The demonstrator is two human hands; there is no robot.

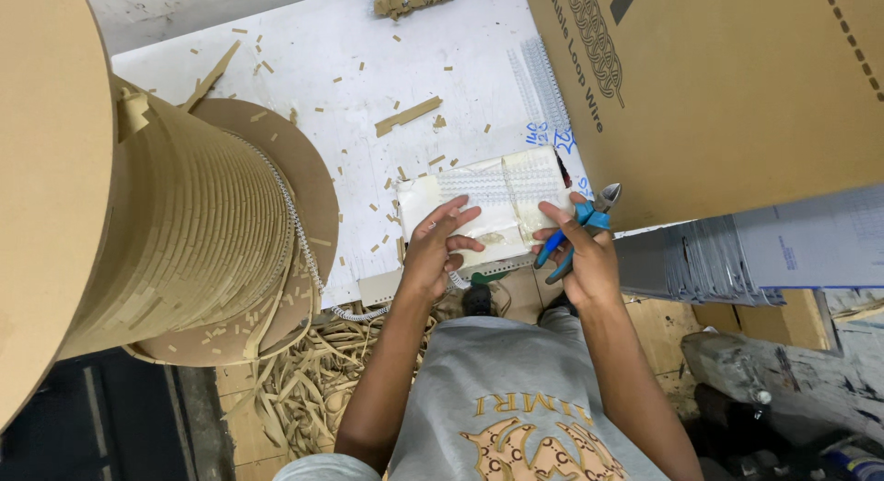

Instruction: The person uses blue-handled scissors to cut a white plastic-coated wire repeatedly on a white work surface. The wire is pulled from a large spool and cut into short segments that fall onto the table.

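Observation:
My right hand (582, 251) is closed around a pair of blue-handled pliers (578, 231), its forefinger stretched onto a white taped block (488, 205) with strips of white wire binding comb lying on top. My left hand (435, 249) rests on the block's near left part, fingers curled over a length of white loop wire (456, 280). That wire runs left to a large cardboard spool (175, 223) wound with paper-backed wire.
A big brown cardboard box (727, 85) stands at the right over stacked wire combs (700, 260). Scraps of brown paper litter the white tabletop (350, 85) and pile on the floor (304, 380) below the spool.

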